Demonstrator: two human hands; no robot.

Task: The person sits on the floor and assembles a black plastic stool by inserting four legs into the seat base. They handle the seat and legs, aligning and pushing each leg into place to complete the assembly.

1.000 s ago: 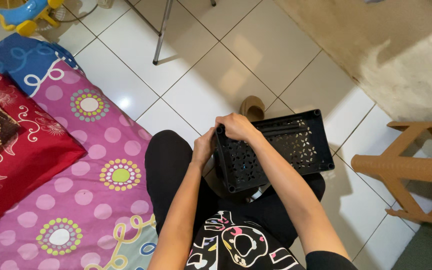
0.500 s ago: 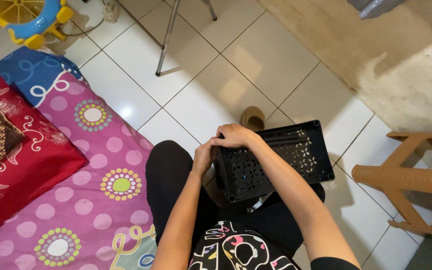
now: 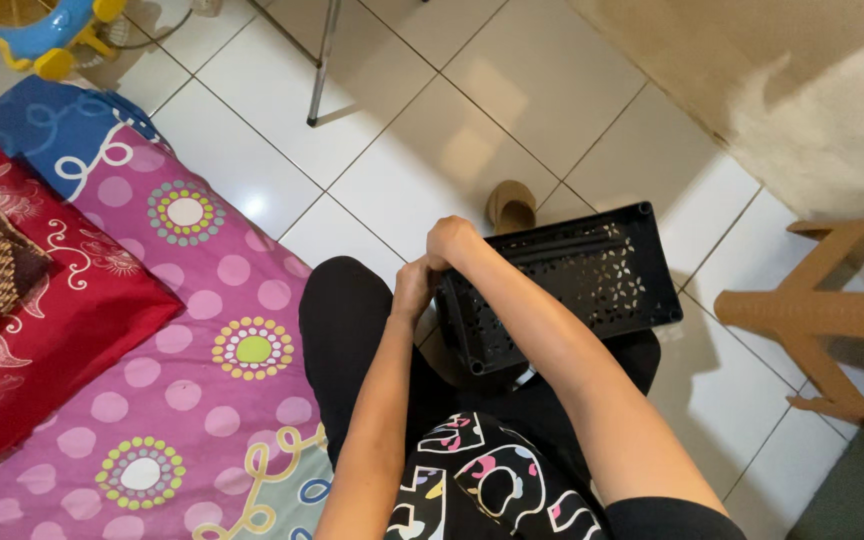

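Observation:
A black perforated plastic tray [image 3: 592,285] rests on my lap, over my black trousers. Both hands meet at its near left corner. My left hand [image 3: 412,290] is closed around the left edge of the tray. Just above it, my right hand [image 3: 450,242] is curled over the tray's top corner, fingers bent onto the rim. What the fingertips press on is hidden.
A pink dotted mattress [image 3: 192,370] with a red pillow [image 3: 42,320] lies on my left. A tan slipper [image 3: 510,208] sits on the white tiles beyond the tray. A wooden stool [image 3: 832,320] stands at the right, a metal leg [image 3: 320,65] and a blue-yellow toy [image 3: 47,35] farther off.
The view has shifted a little, so the tray and hands sit slightly lower in view. Both hands stay at the same corner of the tray, with only small finger movement.

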